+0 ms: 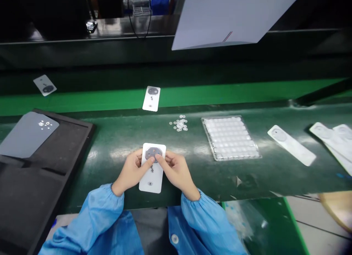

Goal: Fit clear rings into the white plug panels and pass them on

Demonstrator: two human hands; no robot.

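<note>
Left hand (132,170) and right hand (177,171) grip 1 white card (154,178) between them above the worktop (110,136), 2 thumbs at its dark disc (150,151), apparently a pressing or aligning step, the next move likely calling for even thumb pressure.

No text was legible. Held white card (156,180): bore a column of dark characters, too small to read, above a small emblem. Second white card (150,102): bore similar marks. Grey sheet (26,137): carried unclear white symbols. White panel (220,17): showed slanted red and dark stripes.
</note>
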